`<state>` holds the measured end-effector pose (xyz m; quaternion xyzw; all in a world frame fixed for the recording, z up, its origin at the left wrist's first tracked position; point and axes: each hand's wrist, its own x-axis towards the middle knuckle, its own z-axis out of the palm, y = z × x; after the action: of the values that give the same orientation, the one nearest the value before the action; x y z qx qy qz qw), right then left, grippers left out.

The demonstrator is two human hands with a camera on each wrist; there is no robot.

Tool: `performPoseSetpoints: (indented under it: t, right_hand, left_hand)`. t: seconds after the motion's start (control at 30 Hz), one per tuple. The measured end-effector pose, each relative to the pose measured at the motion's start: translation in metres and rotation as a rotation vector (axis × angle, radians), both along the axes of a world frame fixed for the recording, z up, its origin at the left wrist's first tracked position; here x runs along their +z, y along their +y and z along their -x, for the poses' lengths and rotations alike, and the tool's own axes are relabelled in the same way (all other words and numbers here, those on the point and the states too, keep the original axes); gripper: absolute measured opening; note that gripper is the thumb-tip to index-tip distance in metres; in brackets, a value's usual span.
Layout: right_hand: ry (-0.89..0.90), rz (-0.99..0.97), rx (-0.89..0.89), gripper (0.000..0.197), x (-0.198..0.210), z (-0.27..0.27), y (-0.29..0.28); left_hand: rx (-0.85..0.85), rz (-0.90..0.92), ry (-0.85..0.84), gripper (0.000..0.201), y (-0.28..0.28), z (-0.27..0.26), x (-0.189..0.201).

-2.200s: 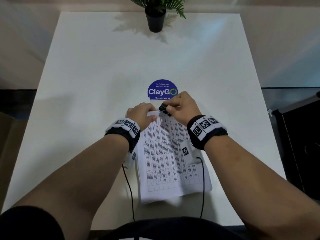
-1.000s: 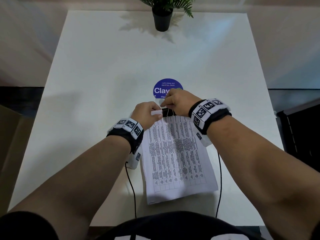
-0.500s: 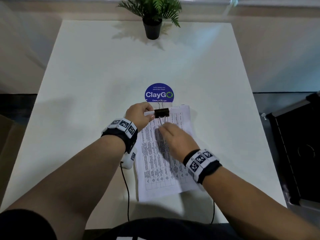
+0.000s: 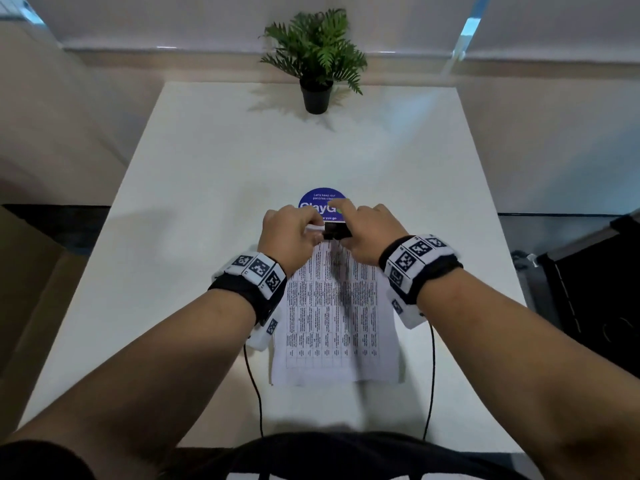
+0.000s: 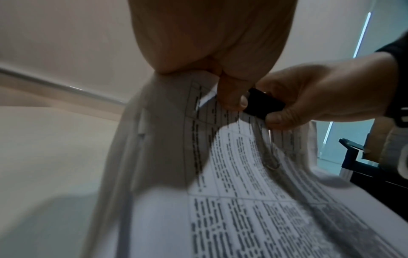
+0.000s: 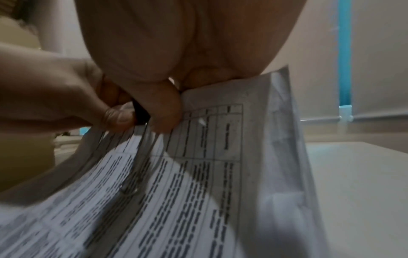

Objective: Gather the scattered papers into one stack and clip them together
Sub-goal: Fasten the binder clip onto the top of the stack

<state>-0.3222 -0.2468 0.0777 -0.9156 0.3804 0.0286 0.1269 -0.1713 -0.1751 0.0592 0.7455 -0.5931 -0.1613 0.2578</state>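
A stack of printed papers [image 4: 332, 317] lies on the white table [image 4: 194, 209], its far edge lifted off the surface. On the middle of that edge sits a black binder clip [image 4: 337, 231]. One wire handle [image 5: 268, 157] of the clip is folded flat onto the top sheet. My left hand [image 4: 310, 232] pinches the paper edge just left of the clip, thumb [image 5: 232, 97] on top. My right hand [image 4: 348, 233] grips the clip [image 5: 263, 105] from the right, thumb [image 6: 163, 111] against its body. In the right wrist view the clip [image 6: 141, 113] is mostly hidden between the two thumbs.
A round blue ClayGo sticker [image 4: 322, 199] lies on the table just beyond the hands. A potted plant [image 4: 316, 95] stands at the far edge. A black unit [image 4: 595, 289] stands off the table's right side and a cardboard box [image 4: 27, 289] off its left. Wrist cables [image 4: 254, 386] trail toward me.
Half a second ago my right hand lay flat on the sheet below the clip. It has moved back up to the clip and grips it. My left hand kept its pinch.
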Motion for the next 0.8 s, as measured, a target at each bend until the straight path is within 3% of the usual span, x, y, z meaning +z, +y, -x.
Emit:
performPoseSetpoints:
  t: [0.17,0.33,0.57,0.67,0.73,0.8]
  right_hand:
    - [-0.058,-0.103,-0.135,0.041,0.012,0.010,-0.007]
    - [-0.616,-0.419,-0.432,0.027,-0.013,0.021,0.010]
    - [-0.599,-0.638,-0.486,0.017,-0.060,0.026,0.066]
    - [-0.670,-0.650,-0.565,0.009,-0.066,0.028,0.067]
    - [-0.734,-0.649,-0.643,0.011,-0.064,0.023,0.056]
    - [-0.774,-0.636,-0.687,0.012,-0.057,0.018,0.041]
  left_hand:
    - [0.116,-0.060,0.171,0.013,0.008,-0.015,0.005]
    - [0.179,-0.074,0.354,0.021,0.012,-0.049,0.009]
    - [0.358,-0.014,0.624,0.023,0.009,-0.083,0.012]
    - [0.377,-0.011,0.481,0.005,0.011,-0.087,0.009]
    - [0.369,-0.006,0.321,0.027,0.013,-0.086,0.003]
    - [0.433,0.004,0.454,0.071,0.016,-0.079,0.000]
